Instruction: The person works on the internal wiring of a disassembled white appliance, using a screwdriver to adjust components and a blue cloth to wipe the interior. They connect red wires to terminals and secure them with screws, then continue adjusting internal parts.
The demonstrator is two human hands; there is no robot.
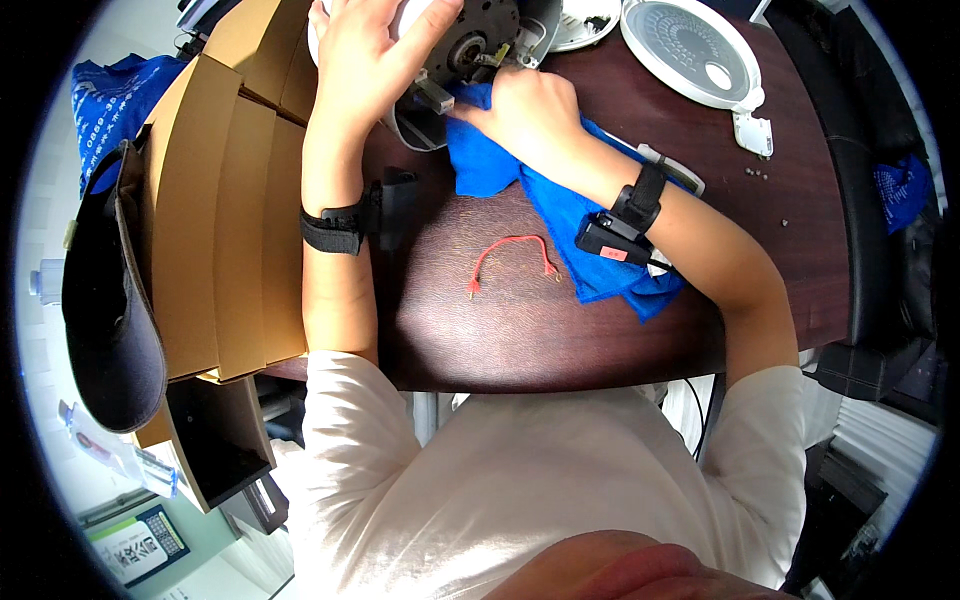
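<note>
An opened round appliance, apparently a rice cooker [410,18], lies tipped at the far edge of the view, its dark metal underside and inner parts exposed. My left hand [375,50] grips its white shell, thumb stretched over the rim. At the lower right of the open underside is my right hand [530,105], its fingers curled and the index finger pointing left beside a small grey block [433,97]. What those curled fingers hold is hidden. A blue cloth [560,215] lies under my right wrist. Nearer me is a short red wire [510,240] with metal end terminals.
A round white lid [700,50] with a grey inside lies at the far right, near several small screws [757,172]. A white panel [670,168] lies partly beneath my right forearm. Cardboard boxes [220,230] and a dark cap [115,300] stand along the left table edge.
</note>
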